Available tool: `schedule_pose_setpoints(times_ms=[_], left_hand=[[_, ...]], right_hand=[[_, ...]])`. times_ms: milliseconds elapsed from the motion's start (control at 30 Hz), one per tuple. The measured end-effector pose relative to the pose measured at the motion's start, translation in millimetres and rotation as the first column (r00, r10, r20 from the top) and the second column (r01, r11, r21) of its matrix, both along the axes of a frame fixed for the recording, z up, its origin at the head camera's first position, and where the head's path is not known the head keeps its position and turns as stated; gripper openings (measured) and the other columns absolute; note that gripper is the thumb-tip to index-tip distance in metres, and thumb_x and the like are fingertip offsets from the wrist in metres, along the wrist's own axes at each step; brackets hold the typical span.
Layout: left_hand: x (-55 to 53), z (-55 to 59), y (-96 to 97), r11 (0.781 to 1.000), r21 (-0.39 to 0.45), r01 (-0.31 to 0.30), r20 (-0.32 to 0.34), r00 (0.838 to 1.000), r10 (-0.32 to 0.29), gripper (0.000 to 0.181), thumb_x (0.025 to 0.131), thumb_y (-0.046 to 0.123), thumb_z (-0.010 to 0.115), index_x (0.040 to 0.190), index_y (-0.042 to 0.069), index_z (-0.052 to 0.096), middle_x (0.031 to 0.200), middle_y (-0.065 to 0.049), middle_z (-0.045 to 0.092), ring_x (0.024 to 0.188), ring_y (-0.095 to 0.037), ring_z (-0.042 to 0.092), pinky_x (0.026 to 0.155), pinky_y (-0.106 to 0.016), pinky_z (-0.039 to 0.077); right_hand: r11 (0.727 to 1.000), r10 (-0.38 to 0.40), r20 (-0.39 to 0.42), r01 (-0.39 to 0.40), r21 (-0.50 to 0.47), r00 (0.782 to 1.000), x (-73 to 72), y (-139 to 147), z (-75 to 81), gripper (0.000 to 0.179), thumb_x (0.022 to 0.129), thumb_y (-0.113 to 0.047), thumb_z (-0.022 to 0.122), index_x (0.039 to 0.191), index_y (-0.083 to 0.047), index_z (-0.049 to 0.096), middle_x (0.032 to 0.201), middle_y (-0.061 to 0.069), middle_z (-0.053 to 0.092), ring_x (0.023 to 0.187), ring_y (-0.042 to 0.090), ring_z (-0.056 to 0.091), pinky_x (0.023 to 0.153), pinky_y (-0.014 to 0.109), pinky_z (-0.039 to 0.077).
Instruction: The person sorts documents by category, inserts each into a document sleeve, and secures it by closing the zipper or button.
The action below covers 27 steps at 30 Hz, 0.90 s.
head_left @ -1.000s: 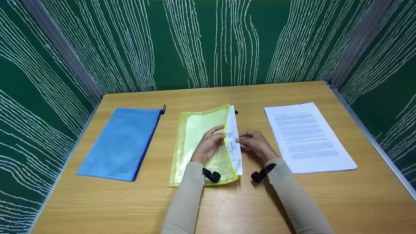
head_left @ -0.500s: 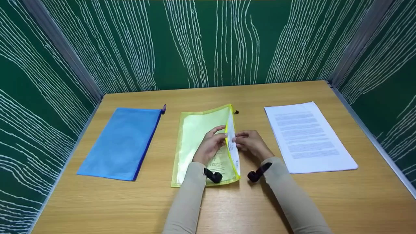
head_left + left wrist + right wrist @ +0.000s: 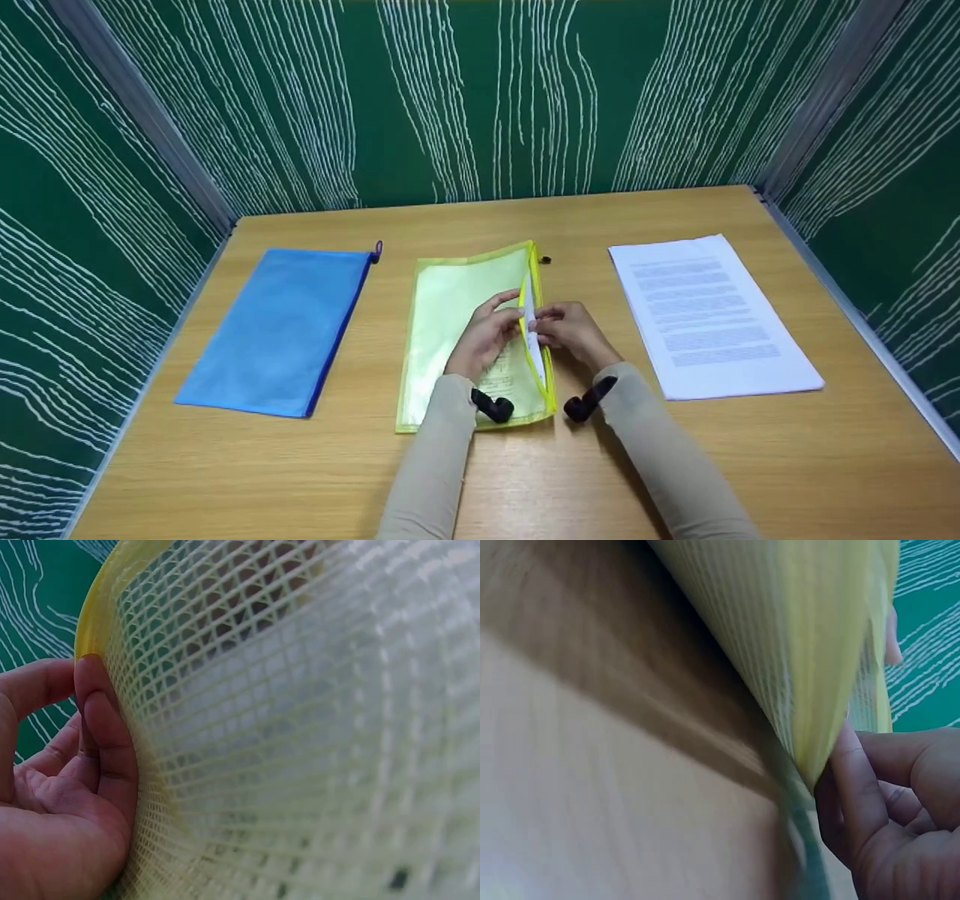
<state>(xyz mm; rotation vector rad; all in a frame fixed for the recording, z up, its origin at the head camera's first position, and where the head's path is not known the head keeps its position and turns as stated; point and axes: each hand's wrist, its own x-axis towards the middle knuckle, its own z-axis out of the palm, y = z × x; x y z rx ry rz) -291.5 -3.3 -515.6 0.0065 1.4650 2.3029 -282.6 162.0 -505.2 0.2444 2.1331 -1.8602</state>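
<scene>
A yellow translucent mesh zip pouch [image 3: 461,300] lies at the middle of the table, its right side gaping. White paper [image 3: 532,341] shows inside the mouth. My left hand [image 3: 485,337] pinches the upper yellow edge and lifts it; in the left wrist view, thumb and fingers [image 3: 101,720] meet at that rim above the mesh [image 3: 225,705]. From the right, my right hand [image 3: 574,330] pinches the pouch's other edge beside the paper. The right wrist view has its fingertips [image 3: 840,765] on the yellow border [image 3: 825,690], with the far fingers partly hidden.
To the left lies a blue zip pouch [image 3: 277,330] with a purple loop at its top corner. A stack of printed paper [image 3: 705,315] rests on the right. Green panels with white lines [image 3: 480,97] enclose the wooden table [image 3: 495,480] at back and sides.
The paper has slid left into the yellow pouch, and only a narrow strip now shows in the mouth. My right hand has moved slightly left with it; my left hand stays at the edge.
</scene>
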Motion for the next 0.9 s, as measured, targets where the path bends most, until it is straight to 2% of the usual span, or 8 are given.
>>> schedule_pose_setpoints(times_ms=[267,400,633,900], left_hand=[[0.0,-1.3,-0.3,1.000,-0.004,0.002,0.014,1.000,-0.001,0.044,0.090,0.005,0.062,0.133,0.008,0.054,0.080,-0.001,0.064,0.063,-0.007,0.053,0.063,-0.021,0.046],[-0.5,-0.8,-0.8,1.000,-0.016,0.011,0.010,1.000,-0.011,0.045,0.090,0.005,0.062,0.133,0.009,0.053,0.081,-0.001,0.064,0.065,-0.008,0.054,0.063,-0.020,0.046],[-1.1,-3.2,-0.4,0.999,-0.041,0.030,-0.001,1.000,-0.030,0.044,0.089,0.006,0.062,0.133,0.010,0.054,0.078,-0.002,0.065,0.065,-0.009,0.055,0.063,-0.021,0.047],[-1.1,-3.3,-1.9,0.998,-0.047,0.047,0.016,0.999,-0.047,0.042,0.090,0.007,0.063,0.130,0.010,0.056,0.084,-0.004,0.066,0.067,-0.010,0.056,0.064,-0.022,0.048]], right_hand=[[1.000,-0.002,-0.023,0.002,0.005,1.000,1.0,-3.3,-4.8,0.028,0.088,-0.001,0.065,0.113,0.011,0.059,0.092,0.009,0.063,0.070,0.008,0.064,0.064,0.018,0.055],[1.000,0.022,-0.032,-0.023,-0.004,0.999,1.8,-2.1,-4.6,0.030,0.088,-0.003,0.066,0.113,0.011,0.059,0.090,0.007,0.063,0.070,0.008,0.063,0.064,0.018,0.055],[0.998,0.046,-0.007,-0.046,-0.034,0.999,3.3,2.4,-8.6,0.033,0.089,-0.006,0.067,0.116,0.010,0.058,0.095,0.009,0.064,0.073,0.009,0.064,0.066,0.020,0.055],[0.998,0.058,-0.005,-0.058,-0.036,0.998,3.4,3.6,-8.5,0.032,0.089,-0.007,0.066,0.115,0.009,0.058,0.098,0.010,0.063,0.074,0.010,0.064,0.067,0.020,0.056]])
